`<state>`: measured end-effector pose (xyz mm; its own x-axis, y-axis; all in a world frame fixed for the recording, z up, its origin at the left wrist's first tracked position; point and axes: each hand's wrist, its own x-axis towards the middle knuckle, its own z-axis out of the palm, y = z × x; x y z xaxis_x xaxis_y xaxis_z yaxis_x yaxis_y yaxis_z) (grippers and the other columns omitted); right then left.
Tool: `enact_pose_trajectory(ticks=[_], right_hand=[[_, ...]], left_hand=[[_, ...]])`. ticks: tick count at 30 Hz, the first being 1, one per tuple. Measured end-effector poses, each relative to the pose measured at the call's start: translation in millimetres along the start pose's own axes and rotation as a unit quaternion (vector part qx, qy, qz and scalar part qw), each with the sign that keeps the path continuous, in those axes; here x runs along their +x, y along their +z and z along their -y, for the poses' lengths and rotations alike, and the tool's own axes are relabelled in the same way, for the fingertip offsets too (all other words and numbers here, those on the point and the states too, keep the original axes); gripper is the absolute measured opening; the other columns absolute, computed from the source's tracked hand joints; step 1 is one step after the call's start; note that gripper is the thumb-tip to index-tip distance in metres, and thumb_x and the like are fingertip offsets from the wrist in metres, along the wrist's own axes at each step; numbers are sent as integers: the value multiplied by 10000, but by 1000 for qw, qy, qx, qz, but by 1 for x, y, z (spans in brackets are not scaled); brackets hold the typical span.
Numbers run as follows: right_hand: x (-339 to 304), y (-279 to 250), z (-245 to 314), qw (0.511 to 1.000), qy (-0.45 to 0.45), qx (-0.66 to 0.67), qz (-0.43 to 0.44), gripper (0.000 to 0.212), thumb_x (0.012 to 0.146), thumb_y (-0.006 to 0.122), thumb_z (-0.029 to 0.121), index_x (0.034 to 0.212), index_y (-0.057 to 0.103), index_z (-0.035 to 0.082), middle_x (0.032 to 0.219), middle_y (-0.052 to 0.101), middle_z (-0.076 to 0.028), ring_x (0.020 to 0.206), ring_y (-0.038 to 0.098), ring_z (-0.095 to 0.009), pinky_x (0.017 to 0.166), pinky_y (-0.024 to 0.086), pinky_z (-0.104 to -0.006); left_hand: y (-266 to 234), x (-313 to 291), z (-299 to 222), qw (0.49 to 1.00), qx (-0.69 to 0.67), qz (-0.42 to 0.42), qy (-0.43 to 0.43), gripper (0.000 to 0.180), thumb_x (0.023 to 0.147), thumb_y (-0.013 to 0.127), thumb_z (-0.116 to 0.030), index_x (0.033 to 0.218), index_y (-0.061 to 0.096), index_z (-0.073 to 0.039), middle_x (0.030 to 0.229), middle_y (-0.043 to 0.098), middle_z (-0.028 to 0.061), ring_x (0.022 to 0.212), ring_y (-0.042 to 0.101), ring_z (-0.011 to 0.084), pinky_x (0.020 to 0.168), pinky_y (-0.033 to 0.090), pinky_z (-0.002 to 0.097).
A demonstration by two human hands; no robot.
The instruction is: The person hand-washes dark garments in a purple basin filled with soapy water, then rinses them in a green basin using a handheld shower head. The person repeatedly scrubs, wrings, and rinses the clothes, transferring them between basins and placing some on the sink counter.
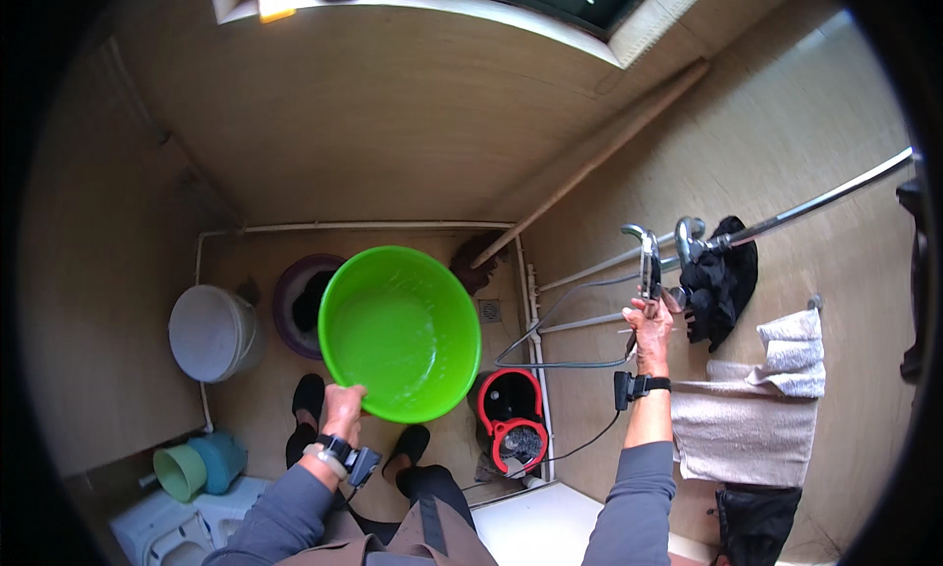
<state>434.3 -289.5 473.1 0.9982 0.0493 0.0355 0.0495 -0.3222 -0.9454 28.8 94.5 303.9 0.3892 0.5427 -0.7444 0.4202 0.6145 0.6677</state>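
Observation:
My left hand [342,413] is closed on the near rim of a bright green plastic basin [388,330]. The basin is tilted so that its inside faces me, and its inner wall looks wet. At the right wall, my right hand [649,326] is wrapped round the lower part of a chrome hand shower [649,266], close to the tap fittings [691,234]. A grey hose [575,365] loops leftward from beside this hand. Whether the shower rests in a holder I cannot tell.
A purple basin [285,315] with dark cloth and a white bucket [204,332] stand at left. Near the right wall is a black and red mop bucket [511,374]. A long wooden pole [599,158] leans there. Towels [747,419] and black cloth [725,281] hang at right.

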Motion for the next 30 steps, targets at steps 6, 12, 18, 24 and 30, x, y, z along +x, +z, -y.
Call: enact_pose_trajectory(ticks=[6, 12, 18, 24, 30], right_hand=[[-11, -8, 2, 999, -3, -45, 20, 356, 749, 807, -120, 1014, 652, 60, 900, 484, 38, 981, 673, -142, 757, 595, -274], [-53, 17, -5, 996, -10, -64, 58, 501, 875, 785, -62, 1284, 530, 70, 970, 662, -26, 864, 663, -128, 745, 590, -273], [-156, 99, 24, 973, -55, -156, 158, 74, 891, 669, 23, 925, 603, 28, 753, 655, -113, 763, 626, -136, 737, 543, -342], [-171, 178, 62, 966, -76, -205, 138, 239, 950, 755, 151, 957, 559, 15, 797, 700, -210, 734, 712, -338, 705, 542, -428], [-191, 191, 73, 944, 27, -279, 175, 331, 969, 717, 223, 1021, 467, 13, 776, 603, -223, 789, 654, -405, 777, 535, -495]], left_hand=[[46, -14, -3, 996, -85, -6, 10, 180, 864, 672, -2, 1019, 731, 69, 905, 742, 107, 770, 739, 230, 590, 589, 400], [54, -14, -7, 994, -102, -38, 14, 150, 853, 687, 2, 982, 729, 65, 895, 737, 92, 751, 709, 205, 598, 555, 379], [3, 10, -38, 981, -168, -16, 93, 185, 851, 686, -1, 1006, 744, 80, 915, 748, 95, 786, 717, 197, 673, 558, 357], [32, 20, -47, 993, -111, 5, 32, 262, 845, 716, 16, 1095, 698, 93, 1010, 740, 116, 876, 719, 233, 765, 576, 361], [-79, -10, -22, 974, -201, 106, -11, 322, 891, 634, 100, 1210, 678, 108, 1145, 747, 176, 1023, 748, 307, 932, 626, 439]])
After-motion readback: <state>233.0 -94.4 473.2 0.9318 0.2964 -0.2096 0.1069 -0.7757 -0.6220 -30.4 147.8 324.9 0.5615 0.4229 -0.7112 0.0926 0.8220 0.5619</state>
